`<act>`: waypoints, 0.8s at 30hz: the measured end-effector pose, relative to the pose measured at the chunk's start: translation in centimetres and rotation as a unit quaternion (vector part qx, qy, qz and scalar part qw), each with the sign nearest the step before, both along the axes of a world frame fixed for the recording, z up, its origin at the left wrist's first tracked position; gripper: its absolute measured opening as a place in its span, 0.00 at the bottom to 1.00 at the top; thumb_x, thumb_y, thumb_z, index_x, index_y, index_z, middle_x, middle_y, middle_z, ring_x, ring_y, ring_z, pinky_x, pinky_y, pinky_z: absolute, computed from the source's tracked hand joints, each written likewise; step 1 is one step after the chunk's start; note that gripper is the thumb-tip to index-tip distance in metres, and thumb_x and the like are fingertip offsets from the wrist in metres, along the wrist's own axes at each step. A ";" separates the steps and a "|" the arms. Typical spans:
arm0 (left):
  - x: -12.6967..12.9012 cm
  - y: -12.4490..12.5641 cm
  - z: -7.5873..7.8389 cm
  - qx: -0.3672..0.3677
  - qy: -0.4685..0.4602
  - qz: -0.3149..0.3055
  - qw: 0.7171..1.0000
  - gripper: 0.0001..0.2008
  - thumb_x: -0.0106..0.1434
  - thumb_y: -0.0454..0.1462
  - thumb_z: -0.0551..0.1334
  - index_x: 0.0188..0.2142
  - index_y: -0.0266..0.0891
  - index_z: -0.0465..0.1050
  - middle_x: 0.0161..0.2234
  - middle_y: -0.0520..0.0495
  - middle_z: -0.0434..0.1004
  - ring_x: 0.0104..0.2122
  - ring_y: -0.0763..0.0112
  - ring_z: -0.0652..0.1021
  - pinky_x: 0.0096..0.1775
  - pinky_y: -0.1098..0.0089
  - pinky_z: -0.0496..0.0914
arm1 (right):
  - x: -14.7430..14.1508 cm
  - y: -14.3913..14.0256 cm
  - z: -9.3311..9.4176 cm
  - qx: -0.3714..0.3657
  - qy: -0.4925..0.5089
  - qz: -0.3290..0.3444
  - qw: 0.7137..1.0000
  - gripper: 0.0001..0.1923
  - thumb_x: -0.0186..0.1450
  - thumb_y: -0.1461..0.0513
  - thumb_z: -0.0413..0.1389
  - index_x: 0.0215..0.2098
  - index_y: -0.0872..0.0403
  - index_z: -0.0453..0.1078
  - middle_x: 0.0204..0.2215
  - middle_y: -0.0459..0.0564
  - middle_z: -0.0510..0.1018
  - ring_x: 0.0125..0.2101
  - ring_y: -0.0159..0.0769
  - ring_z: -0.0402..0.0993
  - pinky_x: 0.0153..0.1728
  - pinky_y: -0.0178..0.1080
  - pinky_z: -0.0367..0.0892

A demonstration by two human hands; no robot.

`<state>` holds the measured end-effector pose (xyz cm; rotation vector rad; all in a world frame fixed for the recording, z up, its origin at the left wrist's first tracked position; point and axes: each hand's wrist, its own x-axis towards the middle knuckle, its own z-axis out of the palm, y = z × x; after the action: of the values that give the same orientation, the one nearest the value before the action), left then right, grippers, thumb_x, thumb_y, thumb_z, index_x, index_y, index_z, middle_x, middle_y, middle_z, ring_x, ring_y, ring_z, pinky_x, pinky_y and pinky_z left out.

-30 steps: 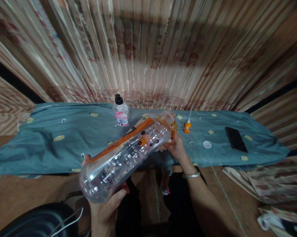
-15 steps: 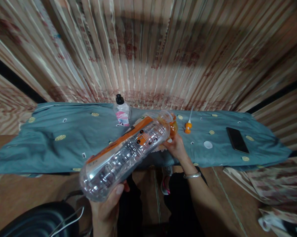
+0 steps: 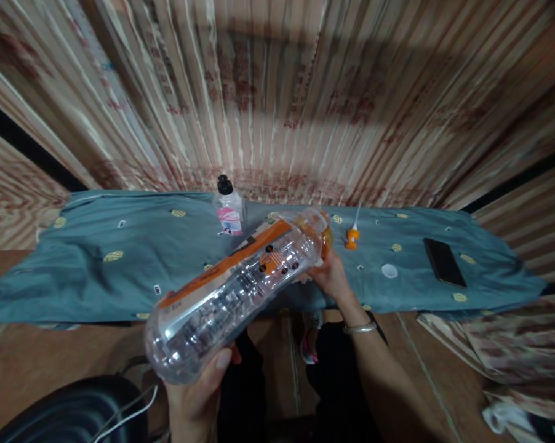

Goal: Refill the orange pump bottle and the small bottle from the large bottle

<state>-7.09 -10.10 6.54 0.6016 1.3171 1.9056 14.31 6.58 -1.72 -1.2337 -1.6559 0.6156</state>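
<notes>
Striped curtains hang behind a low table draped in a blue-grey cloth [image 3: 120, 264]. Held above its front edge is one large clear bottle [image 3: 231, 289] with an orange label, lying tilted, base toward the viewer and neck toward the cloth. One left hand [image 3: 199, 394] cups the base from below, thumb pressed on the wall; one right hand [image 3: 333, 277] is closed about the neck end, where an orange collar [image 3: 324, 237] shows.

Risk, as a judgement: the smooth wall rests on only a few fingers at the base, so a loosened grip could let the bottle roll off the palm and drop to the floor or strike the small pump bottle [image 3: 229, 212].

Count on the cloth: one small pump bottle with a pink label, one orange nozzle piece [image 3: 351, 237], one white disc [image 3: 389, 271], one dark phone [image 3: 444, 263]. One bangle [image 3: 358, 329] circles the right wrist.
</notes>
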 end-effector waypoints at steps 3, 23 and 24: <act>-0.1 0.0 0.2 -0.001 0.023 0.000 1.000 0.33 0.44 0.46 0.80 0.47 0.39 0.74 0.21 0.55 0.77 0.17 0.72 0.74 0.19 0.73 0.70 | -0.1 -0.2 0.4 -0.002 -0.006 -0.006 1.000 0.37 0.55 0.49 0.71 0.57 0.53 0.69 0.49 0.59 0.84 0.47 0.55 0.83 0.47 0.52 0.79; -0.2 -0.1 -0.2 0.011 0.008 0.029 0.999 0.51 0.40 0.45 0.82 0.62 0.43 0.65 0.29 0.56 0.79 0.17 0.73 0.74 0.18 0.73 0.68 | -0.3 -0.2 0.5 -0.001 0.000 -0.007 1.000 0.34 0.58 0.49 0.69 0.57 0.52 0.69 0.46 0.57 0.85 0.44 0.52 0.84 0.45 0.50 0.79; -0.3 -0.1 -0.3 0.011 0.009 0.026 1.000 0.51 0.40 0.45 0.82 0.62 0.43 0.65 0.28 0.56 0.79 0.17 0.73 0.74 0.18 0.73 0.69 | -0.3 -0.2 0.5 0.001 0.000 -0.007 1.000 0.34 0.58 0.49 0.69 0.57 0.52 0.68 0.46 0.57 0.85 0.44 0.52 0.84 0.45 0.50 0.79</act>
<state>-7.37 -10.24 6.23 0.6022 1.3369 1.9635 13.98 6.37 -1.23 -1.2421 -1.6459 0.6050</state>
